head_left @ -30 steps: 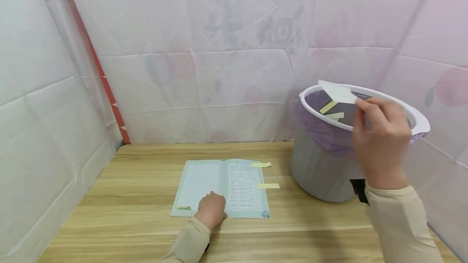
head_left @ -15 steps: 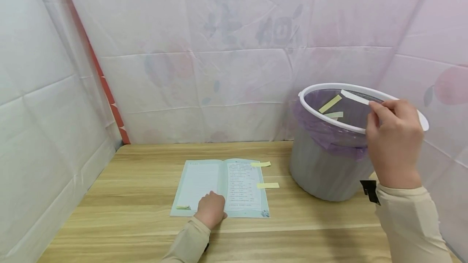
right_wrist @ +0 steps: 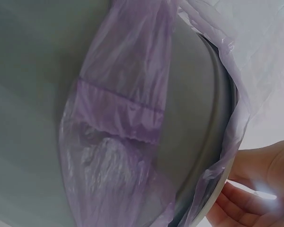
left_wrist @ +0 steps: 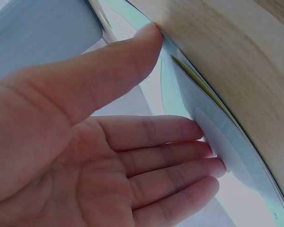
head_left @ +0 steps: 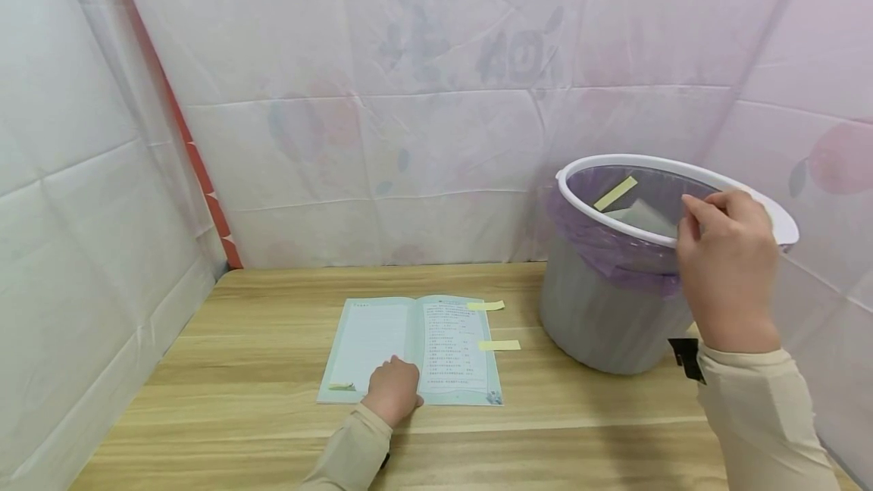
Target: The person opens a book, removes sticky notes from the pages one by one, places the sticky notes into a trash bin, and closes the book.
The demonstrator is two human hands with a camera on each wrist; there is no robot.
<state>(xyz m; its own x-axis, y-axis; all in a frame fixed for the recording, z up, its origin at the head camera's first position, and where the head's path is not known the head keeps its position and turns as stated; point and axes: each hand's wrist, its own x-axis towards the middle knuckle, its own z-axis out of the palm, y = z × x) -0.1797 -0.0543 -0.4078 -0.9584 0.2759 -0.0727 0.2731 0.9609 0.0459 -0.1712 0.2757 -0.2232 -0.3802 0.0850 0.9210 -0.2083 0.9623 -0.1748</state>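
Observation:
My left hand (head_left: 394, 389) rests at the lower middle of an open booklet (head_left: 375, 332), its fingertips touching the pages near the fold. In the left wrist view its fingers (left_wrist: 156, 163) lie straight and the thumb reaches the booklet's lower edge. Two yellow sticky strips (head_left: 499, 345) jut from the right page. Over the right side of the trash bin (head_left: 607, 332) is my right hand (head_left: 730, 271), fingers loosely bent and holding nothing. A blurred whitish piece of paper (head_left: 644, 218) is inside the bin, below and left of the fingertips.
A purple bag (head_left: 593, 252) lines the bin, clamped by a white rim ring (head_left: 637, 161). Another yellow strip (head_left: 615, 193) clings inside. The wooden table (head_left: 239, 377) is bounded by a pale curtain (head_left: 436, 150) behind and at both sides.
My right hand moved right over the bin with the paper, then let it go; the paper has dropped into the bin. The left hand and booklet stayed put.

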